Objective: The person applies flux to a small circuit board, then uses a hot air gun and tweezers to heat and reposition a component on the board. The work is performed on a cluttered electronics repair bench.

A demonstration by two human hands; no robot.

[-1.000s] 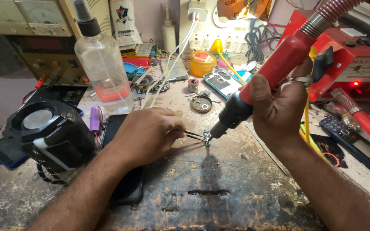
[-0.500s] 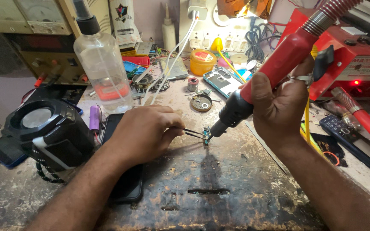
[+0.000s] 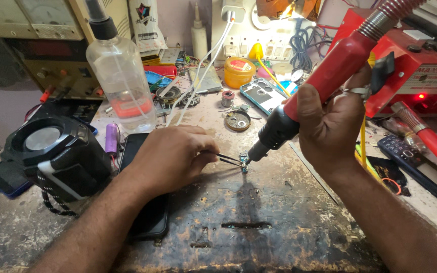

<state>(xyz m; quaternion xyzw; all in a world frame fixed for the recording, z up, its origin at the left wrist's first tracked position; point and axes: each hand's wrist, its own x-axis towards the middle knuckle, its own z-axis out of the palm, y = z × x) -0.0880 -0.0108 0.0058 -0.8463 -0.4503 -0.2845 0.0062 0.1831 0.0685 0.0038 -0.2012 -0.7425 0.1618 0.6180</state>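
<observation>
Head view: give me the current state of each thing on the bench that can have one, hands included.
Left hand: closed on thin metal tweezers, tips at a small green circuit part.
Right hand: gripping red-handled hot-air tool, black nozzle aimed down at the part.
Red rework station: two red lights lit.
Clear plastic bottle: upright, capped, nearly empty.
Black phone: flat, screen dark.

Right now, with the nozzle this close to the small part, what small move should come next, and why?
Probably hold both hands steady. The left hand pins a tiny circuit board to the worn bench with tweezers, and the right hand aims the red hot-air handpiece nozzle right at it.
</observation>
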